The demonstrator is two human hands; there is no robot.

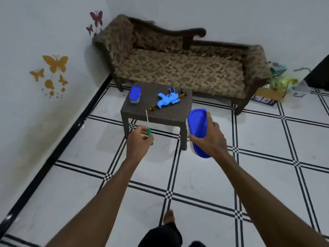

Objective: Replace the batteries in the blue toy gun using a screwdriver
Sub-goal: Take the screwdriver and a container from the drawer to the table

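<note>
Left hand [140, 139] grips green-handled screwdriver [148, 130]; right hand [210, 138] clasps blue-lidded container [197, 132], tilted. Blue toy gun [169, 99] lies on brown table [156, 114], frame centre. Risk: tilted container slipping, spilling any contents.

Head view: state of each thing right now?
Green-handled screwdriver: gripped in left hand.
Blue-lidded plastic container: held by right hand, lid on.
Second blue-lidded container: on brown table, closed.
Blue toy gun: lying on table, untouched.
</note>
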